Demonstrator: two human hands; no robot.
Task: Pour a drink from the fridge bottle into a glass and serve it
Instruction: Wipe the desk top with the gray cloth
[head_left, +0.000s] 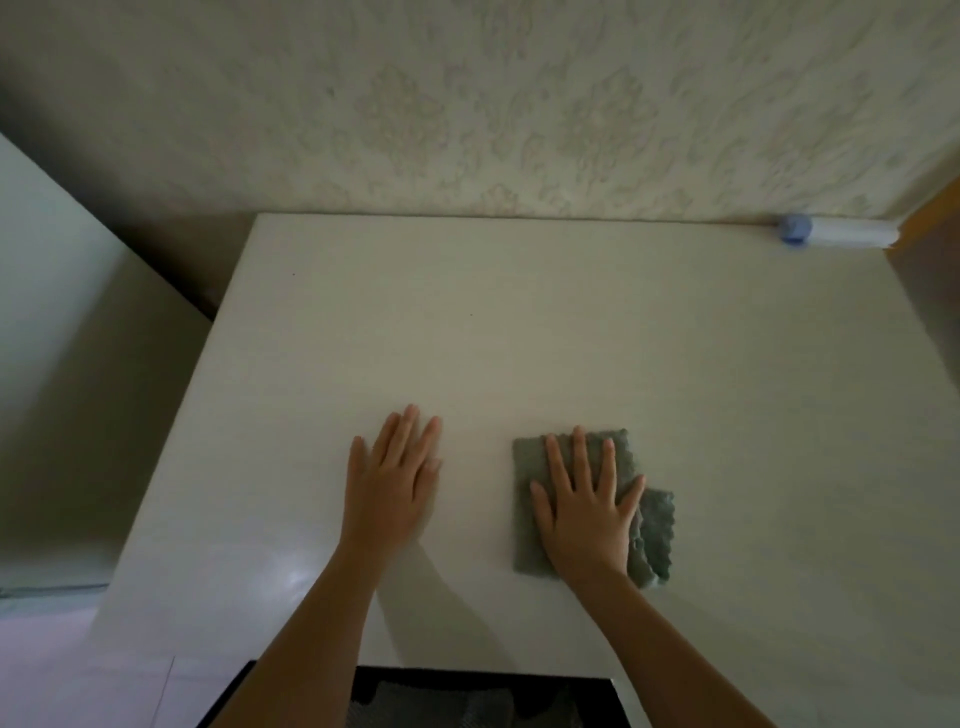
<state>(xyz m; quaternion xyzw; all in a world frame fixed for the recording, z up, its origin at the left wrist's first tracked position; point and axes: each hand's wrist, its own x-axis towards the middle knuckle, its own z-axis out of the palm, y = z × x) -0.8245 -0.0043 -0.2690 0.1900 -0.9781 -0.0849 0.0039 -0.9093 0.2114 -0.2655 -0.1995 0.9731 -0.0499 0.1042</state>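
Both hands lie flat on a white table (519, 322). My left hand (396, 480) rests palm down on the bare tabletop, fingers together, holding nothing. My right hand (584, 506) presses flat, fingers spread, on a folded grey cloth (657, 535) that lies on the table near its front edge. No bottle from the fridge and no glass is in view.
A white tube with a blue cap (836, 234) lies at the table's far right corner against the patterned wall (519, 104). A pale appliance or cabinet (57, 312) stands to the left. A dark chair seat (431, 699) sits below the table's front edge.
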